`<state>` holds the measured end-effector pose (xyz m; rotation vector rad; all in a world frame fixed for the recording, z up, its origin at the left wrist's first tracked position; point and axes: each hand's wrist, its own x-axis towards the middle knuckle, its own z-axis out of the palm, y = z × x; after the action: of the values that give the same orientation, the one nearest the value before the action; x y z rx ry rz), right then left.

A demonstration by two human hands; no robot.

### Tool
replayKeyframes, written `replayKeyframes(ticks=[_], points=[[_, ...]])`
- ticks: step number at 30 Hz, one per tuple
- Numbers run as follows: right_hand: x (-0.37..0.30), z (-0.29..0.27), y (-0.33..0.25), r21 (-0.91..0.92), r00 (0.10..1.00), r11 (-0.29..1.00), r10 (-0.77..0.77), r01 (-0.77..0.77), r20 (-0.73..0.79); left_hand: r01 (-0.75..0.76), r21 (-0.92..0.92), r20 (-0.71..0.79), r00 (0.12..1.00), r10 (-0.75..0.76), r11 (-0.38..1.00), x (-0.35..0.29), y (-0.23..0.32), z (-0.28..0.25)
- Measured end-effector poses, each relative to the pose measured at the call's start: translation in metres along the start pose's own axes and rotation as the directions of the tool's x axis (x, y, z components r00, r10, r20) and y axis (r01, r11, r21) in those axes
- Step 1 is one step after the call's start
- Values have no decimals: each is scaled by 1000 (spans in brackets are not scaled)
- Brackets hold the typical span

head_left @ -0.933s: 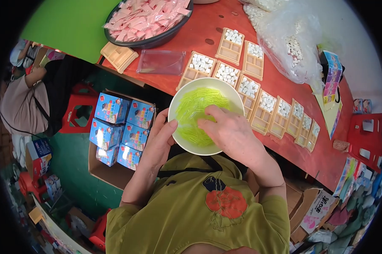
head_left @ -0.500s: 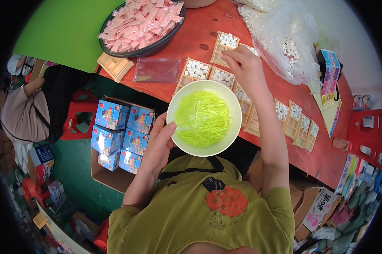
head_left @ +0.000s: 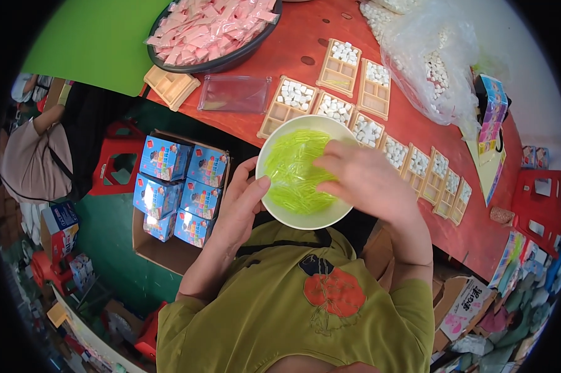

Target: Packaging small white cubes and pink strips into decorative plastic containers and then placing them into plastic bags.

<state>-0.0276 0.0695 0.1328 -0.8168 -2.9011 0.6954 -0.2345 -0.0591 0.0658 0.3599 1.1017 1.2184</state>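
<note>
1. Red tabletop, with divided trays of white chunks lined up on it.
2. Pale round bowl, held up in front of the olive shirt.
3. Right hand: back up, wrist bent, fingers curled down over the bowl; kinda blurry, can't tell if it's pinching anything.
4. Left hand: gripping the bowl's left side, thumb on the rim.
5. Skinny lime-green sticks, piled inside the bowl.

sticks are lime grn, bowl off-wht, tabletop red, pkts pink, cubes wht.
</note>
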Motion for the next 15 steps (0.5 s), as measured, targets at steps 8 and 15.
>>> replayKeyframes(ticks=[8, 15], points=[[-27, 1, -14, -77, 988, 995, 73, -63, 135, 69, -20, 75, 995, -68, 997, 4, -9, 22], [-38, 11, -2, -69, 994, 997, -25, 18, -108, 51, -6, 87, 995, -50, 999, 9, -10, 35]])
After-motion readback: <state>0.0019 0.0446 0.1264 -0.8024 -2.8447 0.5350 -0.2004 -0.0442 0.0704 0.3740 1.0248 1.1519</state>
